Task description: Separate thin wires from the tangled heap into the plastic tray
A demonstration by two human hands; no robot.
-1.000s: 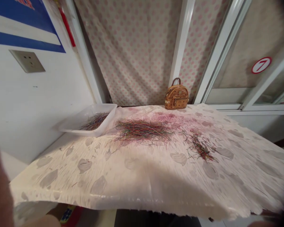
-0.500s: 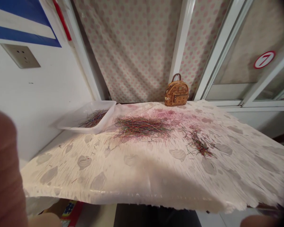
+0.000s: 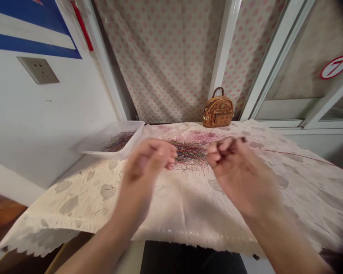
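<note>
Right now I've got the left hand (image 3: pixel 147 167) hovering at the wire pile's (image 3: pixel 188 152) left side, its fingers (image 3: pixel 165 153) curled tightly together. The right hand (image 3: pixel 237 173) sits at the pile's right side, fingers (image 3: pixel 225 146) bunched into a pinch. I can't tell through the blur whether either hand has a strand. A long red wire (image 3: pixel 291 153) runs off right of the pile, a plastic tray (image 3: pixel 122 125) of more wires sits left of it, and a small tan backpack (image 3: pixel 218 112) stands behind it.
</note>
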